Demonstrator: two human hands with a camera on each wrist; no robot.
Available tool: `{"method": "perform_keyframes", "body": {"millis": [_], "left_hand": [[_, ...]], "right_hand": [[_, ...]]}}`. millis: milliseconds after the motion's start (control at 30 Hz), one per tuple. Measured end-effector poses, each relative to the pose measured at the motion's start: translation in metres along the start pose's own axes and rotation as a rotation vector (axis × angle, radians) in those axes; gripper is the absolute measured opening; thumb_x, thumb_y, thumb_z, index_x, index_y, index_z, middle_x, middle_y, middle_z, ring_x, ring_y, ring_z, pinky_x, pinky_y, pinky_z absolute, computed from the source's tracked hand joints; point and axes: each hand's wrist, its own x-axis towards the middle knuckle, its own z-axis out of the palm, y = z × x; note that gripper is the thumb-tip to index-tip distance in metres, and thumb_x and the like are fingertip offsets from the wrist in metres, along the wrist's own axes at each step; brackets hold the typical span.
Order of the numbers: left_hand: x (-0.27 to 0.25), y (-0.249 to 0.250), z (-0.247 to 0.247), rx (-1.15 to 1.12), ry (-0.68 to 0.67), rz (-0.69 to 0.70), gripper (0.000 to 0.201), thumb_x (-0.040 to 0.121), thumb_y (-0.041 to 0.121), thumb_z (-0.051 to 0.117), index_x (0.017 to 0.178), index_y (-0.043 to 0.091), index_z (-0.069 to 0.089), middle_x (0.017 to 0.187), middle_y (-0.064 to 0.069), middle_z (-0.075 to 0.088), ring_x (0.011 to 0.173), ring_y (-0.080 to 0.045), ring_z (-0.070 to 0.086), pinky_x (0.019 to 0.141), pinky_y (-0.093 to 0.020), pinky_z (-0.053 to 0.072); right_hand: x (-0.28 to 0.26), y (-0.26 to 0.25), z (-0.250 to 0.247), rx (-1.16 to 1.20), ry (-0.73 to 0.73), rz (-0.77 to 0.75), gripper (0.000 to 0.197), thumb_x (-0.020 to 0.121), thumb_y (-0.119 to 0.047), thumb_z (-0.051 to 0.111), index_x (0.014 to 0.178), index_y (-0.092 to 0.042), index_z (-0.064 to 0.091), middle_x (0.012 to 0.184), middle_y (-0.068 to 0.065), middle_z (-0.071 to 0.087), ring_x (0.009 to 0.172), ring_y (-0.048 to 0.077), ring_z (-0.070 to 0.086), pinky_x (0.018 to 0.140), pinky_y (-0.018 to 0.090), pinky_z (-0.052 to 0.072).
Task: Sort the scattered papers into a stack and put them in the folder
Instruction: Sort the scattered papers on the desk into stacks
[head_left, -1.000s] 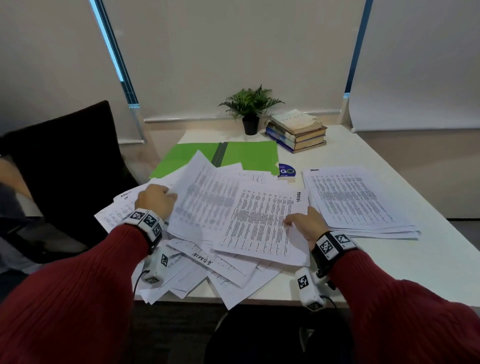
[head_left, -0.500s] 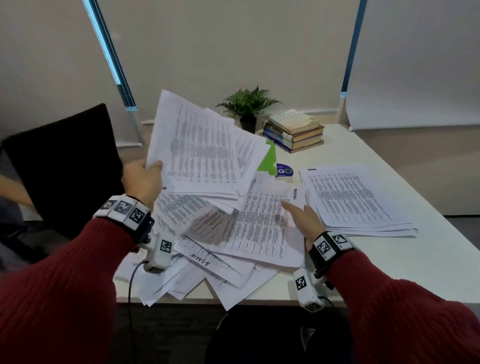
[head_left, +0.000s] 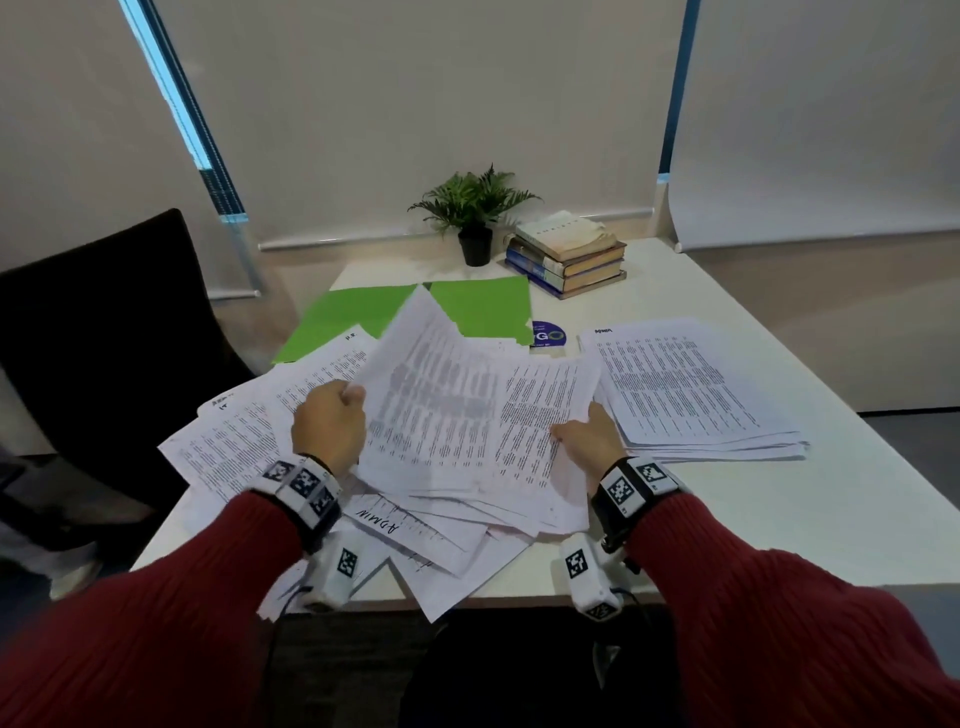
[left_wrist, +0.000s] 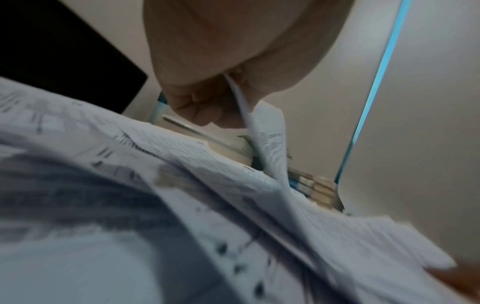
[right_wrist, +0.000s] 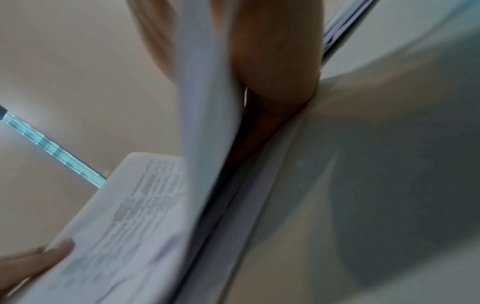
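A loose pile of printed papers lies spread over the near left of the white table. Above it I hold a bundle of sheets low and slightly tilted. My left hand pinches its left edge, thumb on top; the left wrist view shows the sheets clamped in that hand. My right hand grips the right edge, and the right wrist view shows paper between its thumb and fingers. The green folder lies open behind, partly covered. A neater stack sits at the right.
A potted plant and a stack of books stand at the table's far end. A round blue disc lies by the folder. A black chair stands to the left. Some sheets overhang the near table edge.
My left hand lifted a bundle high off the pile, then brought it down and to the right. My right hand, which rested on a sheet, now grips the bundle's right edge.
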Motion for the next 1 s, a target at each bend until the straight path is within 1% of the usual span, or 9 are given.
{"method": "perform_keyframes", "body": {"millis": [167, 300, 367, 500, 600, 667, 767, 900, 1000], "left_hand": [[0.024, -0.006, 0.000, -0.164, -0.126, -0.035, 0.050, 0.105, 0.020, 0.057, 0.059, 0.016, 0.036, 0.055, -0.003, 0.033, 0.055, -0.023, 0.037, 0.056, -0.038, 0.038], [0.005, 0.011, 0.029, -0.084, -0.341, -0.017, 0.049, 0.107, 0.023, 0.056, 0.063, 0.016, 0.036, 0.058, -0.002, 0.034, 0.052, -0.020, 0.035, 0.055, -0.033, 0.026], [-0.006, 0.021, 0.042, -0.009, -0.399, 0.032, 0.045, 0.107, 0.026, 0.055, 0.066, 0.018, 0.039, 0.066, -0.003, 0.041, 0.059, -0.021, 0.042, 0.059, -0.033, 0.031], [-0.005, 0.027, 0.045, 0.055, -0.389, 0.083, 0.028, 0.103, 0.043, 0.060, 0.092, 0.018, 0.069, 0.102, 0.001, 0.069, 0.098, -0.023, 0.064, 0.085, -0.031, 0.049], [0.005, 0.023, 0.032, 0.114, -0.332, 0.045, 0.034, 0.097, 0.052, 0.067, 0.110, 0.021, 0.070, 0.116, 0.001, 0.071, 0.109, -0.023, 0.066, 0.090, -0.035, 0.051], [0.011, 0.021, 0.023, 0.216, -0.374, 0.026, 0.055, 0.091, 0.058, 0.072, 0.126, 0.017, 0.065, 0.126, 0.002, 0.065, 0.118, -0.025, 0.063, 0.099, -0.039, 0.051], [0.014, 0.023, 0.023, 0.355, -0.483, 0.009, 0.088, 0.078, 0.070, 0.077, 0.135, 0.006, 0.057, 0.117, -0.004, 0.057, 0.109, -0.024, 0.058, 0.097, -0.038, 0.048], [0.018, 0.022, 0.036, 0.458, -0.545, -0.011, 0.108, 0.060, 0.078, 0.082, 0.134, 0.003, 0.056, 0.096, 0.002, 0.053, 0.088, -0.018, 0.052, 0.074, -0.032, 0.044], [0.027, 0.022, 0.044, 0.592, -0.505, -0.071, 0.137, 0.040, 0.091, 0.079, 0.142, 0.004, 0.049, 0.134, -0.016, 0.056, 0.127, -0.033, 0.052, 0.106, -0.046, 0.044]], "right_hand": [[-0.003, -0.007, -0.001, 0.051, -0.012, 0.008, 0.047, 0.096, -0.005, 0.056, 0.143, -0.007, 0.057, 0.134, 0.007, 0.064, 0.122, 0.030, 0.060, 0.086, 0.031, 0.048], [-0.008, -0.010, -0.002, 0.106, -0.007, 0.017, 0.071, 0.100, -0.043, 0.062, 0.160, -0.012, 0.039, 0.158, 0.006, 0.048, 0.146, 0.030, 0.046, 0.116, 0.041, 0.037], [-0.009, -0.006, -0.004, 0.074, -0.034, 0.017, 0.074, 0.095, -0.026, 0.075, 0.157, -0.008, 0.038, 0.150, 0.010, 0.054, 0.135, 0.031, 0.054, 0.112, 0.042, 0.042], [-0.004, -0.016, -0.020, 0.022, -0.058, -0.014, 0.044, 0.081, 0.007, 0.074, 0.117, -0.014, 0.059, 0.126, 0.014, 0.068, 0.115, 0.034, 0.065, 0.104, 0.051, 0.054], [0.012, -0.040, -0.050, 0.013, -0.022, -0.003, 0.101, 0.056, -0.010, 0.080, 0.149, -0.018, 0.041, 0.147, 0.017, 0.056, 0.122, 0.045, 0.064, 0.093, 0.063, 0.059], [0.021, -0.058, -0.075, -0.011, 0.030, -0.038, 0.107, 0.064, -0.009, 0.076, 0.159, -0.019, 0.030, 0.151, 0.008, 0.047, 0.125, 0.043, 0.061, 0.080, 0.054, 0.064], [0.045, -0.085, -0.122, -0.158, 0.070, -0.100, 0.095, 0.069, -0.008, 0.074, 0.155, 0.002, 0.036, 0.156, 0.019, 0.047, 0.124, 0.034, 0.056, 0.079, 0.036, 0.052], [0.078, -0.089, -0.169, -0.514, 0.082, -0.025, 0.054, 0.075, -0.004, 0.074, 0.126, 0.008, 0.058, 0.131, 0.031, 0.063, 0.069, 0.026, 0.055, 0.052, 0.028, 0.042], [0.087, -0.086, -0.192, -0.758, 0.125, -0.007, 0.029, 0.081, 0.002, 0.074, 0.109, 0.006, 0.064, 0.132, 0.032, 0.063, 0.092, 0.036, 0.064, 0.071, 0.041, 0.054]]}}
